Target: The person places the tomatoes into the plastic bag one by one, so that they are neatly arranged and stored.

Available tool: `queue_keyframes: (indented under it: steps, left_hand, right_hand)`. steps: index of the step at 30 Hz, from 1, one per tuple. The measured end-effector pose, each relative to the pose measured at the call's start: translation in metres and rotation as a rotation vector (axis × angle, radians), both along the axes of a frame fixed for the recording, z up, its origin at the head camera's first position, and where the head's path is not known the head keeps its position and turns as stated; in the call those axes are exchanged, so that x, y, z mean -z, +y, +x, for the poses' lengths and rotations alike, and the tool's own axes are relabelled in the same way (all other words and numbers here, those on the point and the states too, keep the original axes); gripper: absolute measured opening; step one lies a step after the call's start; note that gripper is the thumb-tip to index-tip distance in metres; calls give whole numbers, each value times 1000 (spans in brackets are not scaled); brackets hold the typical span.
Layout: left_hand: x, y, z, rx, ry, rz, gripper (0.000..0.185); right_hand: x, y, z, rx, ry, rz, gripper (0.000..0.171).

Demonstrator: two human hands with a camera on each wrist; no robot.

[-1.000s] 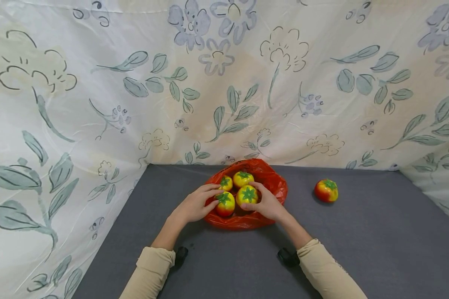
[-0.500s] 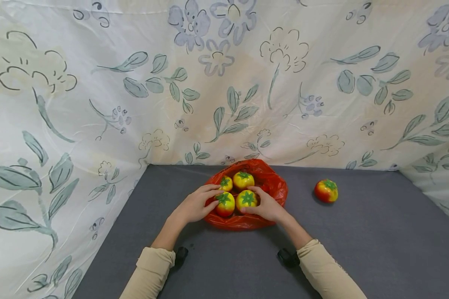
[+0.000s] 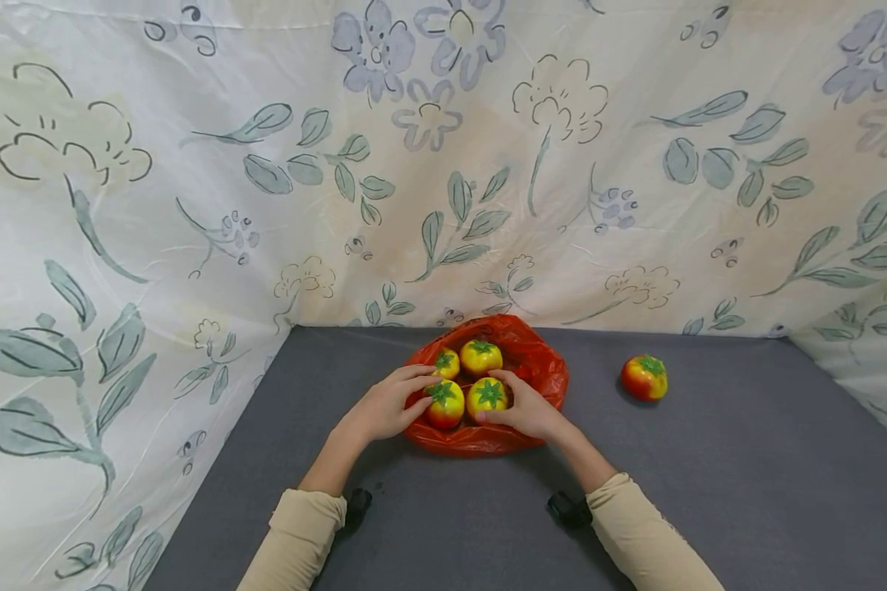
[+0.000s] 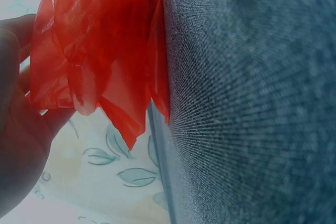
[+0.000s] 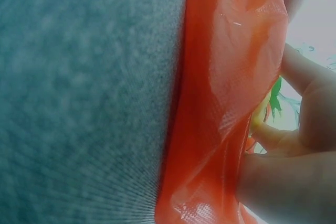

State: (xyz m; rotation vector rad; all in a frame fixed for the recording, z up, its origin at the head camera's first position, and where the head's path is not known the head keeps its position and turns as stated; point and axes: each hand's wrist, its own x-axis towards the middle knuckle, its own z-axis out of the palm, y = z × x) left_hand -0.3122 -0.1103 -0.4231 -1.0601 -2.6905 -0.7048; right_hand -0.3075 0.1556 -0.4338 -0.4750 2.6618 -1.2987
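Gripping crinkly red plastic bag [image 3: 538, 368] w/ both hands: left hand [image 3: 384, 406] pinches rim, right hand [image 3: 526, 408] curls round glossy round tomato [image 3: 488, 395].

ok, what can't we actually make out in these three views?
- Head: whether the right hand grips the front-right tomato or only touches it; the fingers cover that side.
- Head: the bottom of the red plastic bag, hidden by four tomatoes.
- Left wrist: no tomatoes; the bag fills the view.
- Right wrist: one tomato shows as a blurred sliver behind the bag.
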Motion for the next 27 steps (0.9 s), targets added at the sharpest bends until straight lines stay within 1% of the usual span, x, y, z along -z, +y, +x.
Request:
queue_keyframes:
  steps: [5,16,27]
  left_hand:
    - [-1,0,1,12,30,5,38]
    - [-1,0,0,0,-7,-9,38]
    - [1,0,0,3,-6,-10,38]
  right_hand:
    - [-1,0,0,2,7,-9,79]
    - [-1,-1,0,11,4,-11,80]
    - [-1,-1,0,24,-5,-24,80]
